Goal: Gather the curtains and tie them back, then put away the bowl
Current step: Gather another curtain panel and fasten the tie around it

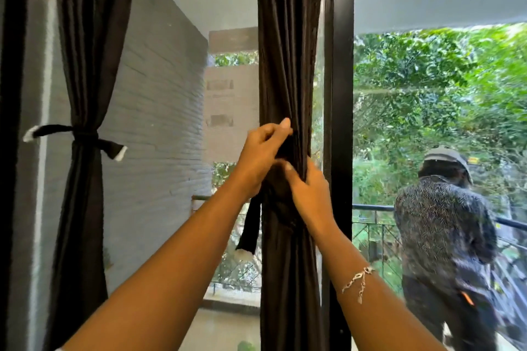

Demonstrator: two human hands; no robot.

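A dark gathered curtain (288,51) hangs in the middle of the window. My left hand (261,161) and my right hand (308,191) work close together at its waist, both pinching a dark tie band (251,228) wrapped round it. One loose end of the band hangs down to the left of the curtain. At the far left a second dark curtain (85,37) hangs gathered, held by a knotted tie (81,135) with white-tipped ends. No bowl is in view.
A black window frame post (339,94) stands just right of the middle curtain. Beyond the glass a person (445,236) in a cap stands at a balcony railing (373,208), with trees behind. A grey brick wall (159,122) lies left.
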